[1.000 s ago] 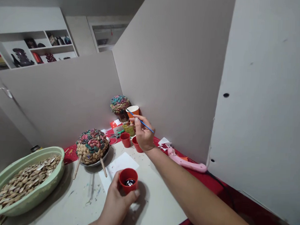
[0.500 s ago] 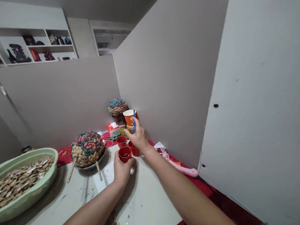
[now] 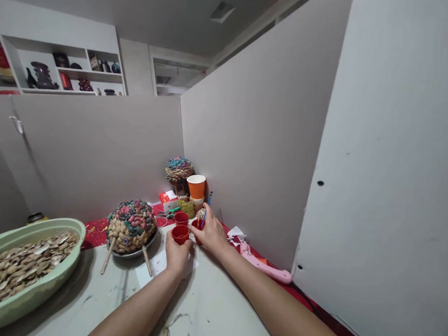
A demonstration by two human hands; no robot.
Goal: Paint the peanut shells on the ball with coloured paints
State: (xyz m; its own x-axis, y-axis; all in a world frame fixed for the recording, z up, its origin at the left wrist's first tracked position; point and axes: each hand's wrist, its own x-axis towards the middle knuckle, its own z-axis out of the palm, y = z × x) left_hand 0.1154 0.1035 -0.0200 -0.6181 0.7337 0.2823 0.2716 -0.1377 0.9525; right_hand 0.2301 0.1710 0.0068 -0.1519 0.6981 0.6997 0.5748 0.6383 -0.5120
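Note:
A small red cup (image 3: pixel 180 235) is in my left hand (image 3: pixel 177 255), with the thumb and fingers curled round its sides. My right hand (image 3: pixel 214 233) has a slim blue paintbrush (image 3: pixel 203 217) tucked between its fingers. Its fingertips are at a second red cup (image 3: pixel 196 224), which they partly cover; whether they grip this cup is not clear. Just behind stands a third red cup (image 3: pixel 181 217). Left of my hands, a dome of nutshell-like pieces (image 3: pixel 131 223), painted red and green on top, rests in a metal bowl (image 3: pixel 154 238) with two sticks jutting forward.
A green basin (image 3: pixel 80 236) of shell pieces stands at the left. Along the back are an orange paper cup (image 3: pixel 196 187), a yellow-green container (image 3: pixel 186 207) and another coloured dome (image 3: pixel 179 169). A pink handled object (image 3: pixel 267 270) lies beside the right partition (image 3: pixel 262 140).
My right hand has come down and back from beside the orange paper cup to the red cups, still with the brush. My left hand keeps its red cup. The camera view has tilted up.

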